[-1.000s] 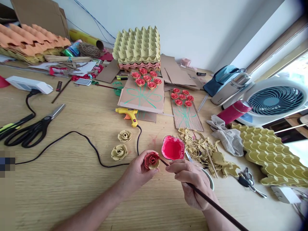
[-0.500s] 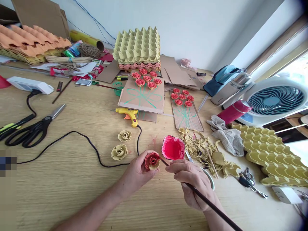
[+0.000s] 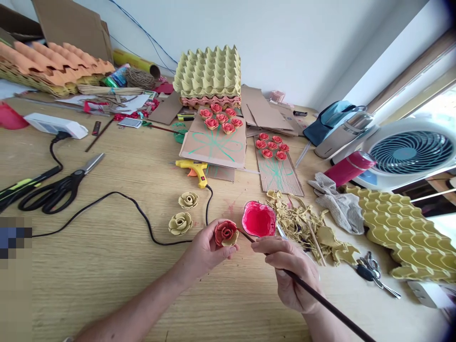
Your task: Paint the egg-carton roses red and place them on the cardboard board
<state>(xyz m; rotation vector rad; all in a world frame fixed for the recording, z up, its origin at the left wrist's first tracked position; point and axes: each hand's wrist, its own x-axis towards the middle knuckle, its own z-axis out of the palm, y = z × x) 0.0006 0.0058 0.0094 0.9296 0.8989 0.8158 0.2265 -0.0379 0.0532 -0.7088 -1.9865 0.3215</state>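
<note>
My left hand [image 3: 205,251] pinches a small egg-carton rose [image 3: 225,233], partly painted red with a yellow base. My right hand [image 3: 290,270] grips a long dark paintbrush [image 3: 313,294] whose tip touches the rose's right side. Just behind the rose sits a cup of red paint [image 3: 259,219]. Two unpainted yellow roses [image 3: 180,223] [image 3: 188,200] lie on the wooden table [image 3: 107,256] to the left of my left hand.
A yellow glue gun [image 3: 192,167] with a black cord, black scissors [image 3: 57,187], cardboard panels with red roses [image 3: 215,137] [image 3: 276,164], stacked egg trays [image 3: 208,73], carton scraps [image 3: 306,225], keys [image 3: 372,270], a rag [image 3: 337,202], a red bottle [image 3: 347,168] and a fan [image 3: 408,152] surround the work spot.
The view shifted slightly; both hands stay together, the brush tip still at the rose, with the rose turned a little in my left fingers.
</note>
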